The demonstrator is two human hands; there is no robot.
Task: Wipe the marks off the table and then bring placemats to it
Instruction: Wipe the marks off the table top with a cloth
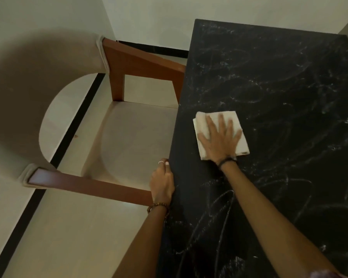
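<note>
A black table (279, 87) fills the right side of the head view, its top covered in white scribbled marks (243, 95). A folded white cloth (201, 125) lies near the table's left edge. My right hand (219, 141) presses flat on the cloth with its fingers spread and straight. My left hand (162, 181) grips the table's left edge, thumb on top and fingers curled under. No placemats are in view.
A chair (133, 137) with a beige seat, curved beige backrest (18, 93) and brown wooden arms stands tucked against the table's left edge. Light floor with a black stripe (68, 141) runs along the left. Pale walls close in behind.
</note>
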